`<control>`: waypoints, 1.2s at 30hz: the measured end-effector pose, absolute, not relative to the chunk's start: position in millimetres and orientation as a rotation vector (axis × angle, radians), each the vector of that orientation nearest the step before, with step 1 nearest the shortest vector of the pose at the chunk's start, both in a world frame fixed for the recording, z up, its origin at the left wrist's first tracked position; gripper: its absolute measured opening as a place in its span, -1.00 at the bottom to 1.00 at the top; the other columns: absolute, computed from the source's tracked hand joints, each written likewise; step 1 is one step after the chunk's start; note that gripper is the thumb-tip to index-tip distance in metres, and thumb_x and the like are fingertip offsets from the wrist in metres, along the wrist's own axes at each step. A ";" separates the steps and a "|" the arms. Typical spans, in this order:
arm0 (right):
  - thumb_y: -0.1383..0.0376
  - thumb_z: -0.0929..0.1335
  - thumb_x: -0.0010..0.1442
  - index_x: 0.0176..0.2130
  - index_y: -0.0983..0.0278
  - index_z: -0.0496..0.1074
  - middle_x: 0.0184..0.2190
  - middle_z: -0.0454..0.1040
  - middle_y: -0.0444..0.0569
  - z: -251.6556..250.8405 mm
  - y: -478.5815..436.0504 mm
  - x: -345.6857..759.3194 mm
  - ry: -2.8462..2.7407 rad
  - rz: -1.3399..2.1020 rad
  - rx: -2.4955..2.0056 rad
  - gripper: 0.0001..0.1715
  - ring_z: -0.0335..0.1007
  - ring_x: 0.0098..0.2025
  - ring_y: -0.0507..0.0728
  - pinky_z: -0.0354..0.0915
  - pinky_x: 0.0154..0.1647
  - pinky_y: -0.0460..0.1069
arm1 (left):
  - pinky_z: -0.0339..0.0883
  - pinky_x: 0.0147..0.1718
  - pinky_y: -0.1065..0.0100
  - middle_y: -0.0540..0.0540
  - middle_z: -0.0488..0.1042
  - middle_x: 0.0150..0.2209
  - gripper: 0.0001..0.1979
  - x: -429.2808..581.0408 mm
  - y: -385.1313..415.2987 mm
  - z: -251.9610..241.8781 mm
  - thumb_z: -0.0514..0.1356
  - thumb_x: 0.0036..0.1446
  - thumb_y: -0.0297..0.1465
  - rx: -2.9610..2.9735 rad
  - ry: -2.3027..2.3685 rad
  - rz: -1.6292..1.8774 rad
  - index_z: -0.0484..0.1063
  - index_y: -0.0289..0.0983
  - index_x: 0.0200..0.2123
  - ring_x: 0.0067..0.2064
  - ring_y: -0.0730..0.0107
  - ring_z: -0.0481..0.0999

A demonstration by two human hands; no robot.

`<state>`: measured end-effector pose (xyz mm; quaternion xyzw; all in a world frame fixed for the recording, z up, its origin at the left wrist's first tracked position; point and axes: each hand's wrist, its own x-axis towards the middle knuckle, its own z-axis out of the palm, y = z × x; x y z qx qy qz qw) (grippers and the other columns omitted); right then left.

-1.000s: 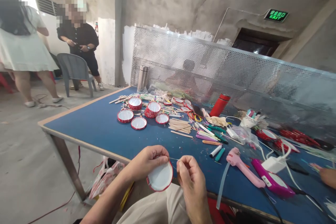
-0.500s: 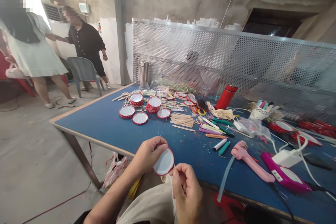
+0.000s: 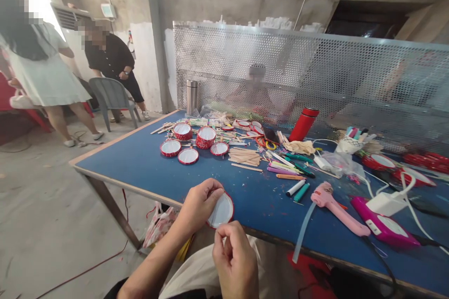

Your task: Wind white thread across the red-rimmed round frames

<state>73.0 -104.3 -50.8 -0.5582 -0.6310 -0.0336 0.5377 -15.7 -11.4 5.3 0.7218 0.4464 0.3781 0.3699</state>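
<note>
A round white disc with a red rim [image 3: 222,211] is in my left hand [image 3: 200,203], whose thumb and fingers close on its upper left edge. It sits above my lap at the table's front edge. My right hand [image 3: 235,258] is closed in a pinch just below the disc's lower edge. Whatever its fingertips hold is too small or hidden to make out. Similar red-rimmed discs [image 3: 188,156] lie farther back on the blue table [image 3: 140,168], some of them stacked [image 3: 206,138].
Flat wooden sticks [image 3: 244,157] and several markers [image 3: 295,188] lie mid-table. To the right are a pink glue gun [image 3: 342,212] with its stick, a purple power strip [image 3: 386,229] and white cables. A red bottle [image 3: 303,124] and a steel flask [image 3: 191,98] stand behind. Two people are at the left.
My right hand has moved left and slightly down, in front of the disc's lower edge. The left hand keeps hold of the disc. The person in black has bent toward the grey chair.
</note>
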 end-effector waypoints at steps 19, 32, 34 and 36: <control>0.16 0.30 0.19 -0.36 0.28 0.38 -0.56 0.41 -0.14 -70.2 -112.5 56.4 -0.956 0.630 -1.276 -0.77 0.19 -0.68 -0.08 0.18 -0.69 -0.20 | 0.20 -0.45 0.48 0.04 0.43 -0.50 -0.84 -13.9 -13.8 8.1 0.06 0.10 -0.34 1.809 1.163 1.030 0.38 -0.24 -0.43 -0.45 0.43 0.36; 0.14 0.36 0.15 -0.42 0.30 0.36 -0.72 0.31 -0.27 -70.3 -110.6 53.9 -0.815 0.746 -1.165 -0.73 0.16 -0.82 -0.10 0.12 -0.73 -0.19 | 0.21 -0.45 0.49 0.04 0.47 -0.49 -0.85 -13.1 -12.8 6.5 0.07 0.11 -0.36 1.817 1.172 1.070 0.40 -0.25 -0.43 -0.44 0.45 0.40; 0.13 0.36 0.15 -0.43 0.29 0.34 -0.73 0.31 -0.28 -68.4 -111.5 51.4 -0.775 0.762 -1.131 -0.72 0.16 -0.82 -0.09 0.18 -0.71 -0.17 | 0.22 -0.45 0.49 0.05 0.47 -0.49 -0.84 -13.1 -12.8 6.3 0.07 0.12 -0.36 1.817 1.169 1.081 0.40 -0.25 -0.43 -0.44 0.45 0.40; 0.13 0.36 0.15 -0.43 0.29 0.34 -0.82 0.21 -0.33 -66.2 -112.1 50.0 -0.730 0.792 -1.114 -0.72 0.15 -0.83 -0.07 0.23 -0.68 -0.15 | 0.22 -0.46 0.49 0.05 0.48 -0.49 -0.84 -13.3 -12.5 6.0 0.07 0.12 -0.36 1.818 1.160 1.095 0.40 -0.25 -0.43 -0.44 0.45 0.41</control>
